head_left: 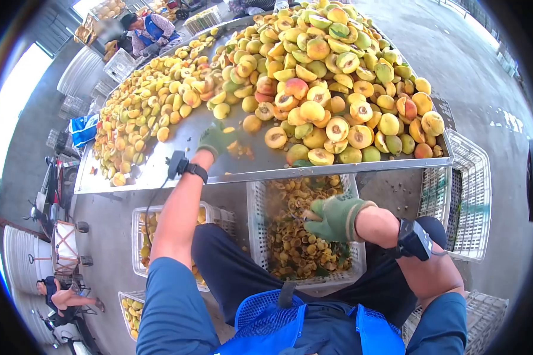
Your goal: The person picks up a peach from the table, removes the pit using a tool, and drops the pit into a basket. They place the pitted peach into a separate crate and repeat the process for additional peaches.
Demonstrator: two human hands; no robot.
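My left hand (216,141), in a green work glove, is over the metal table (231,168). Its fingers are smeared by motion, and blurred yellow peach pieces (240,149) show just beside them. My right hand (337,218), gloved in the same green, hangs above a white crate (256,225) of peach pits and scraps (302,251). Its fingers are curled closed, and a thin thing that I cannot make out shows at the fingertips. A tall heap of peaches (314,112), many cut in half, lies on the right of the table.
More peach halves (154,100) spread over the table's left side. A crate of peaches (145,236) stands by my left knee, and another crate (133,313) behind it. White crates (468,195) stand at the right. Across the table sits a person (151,32); another person (65,296) sits far left.
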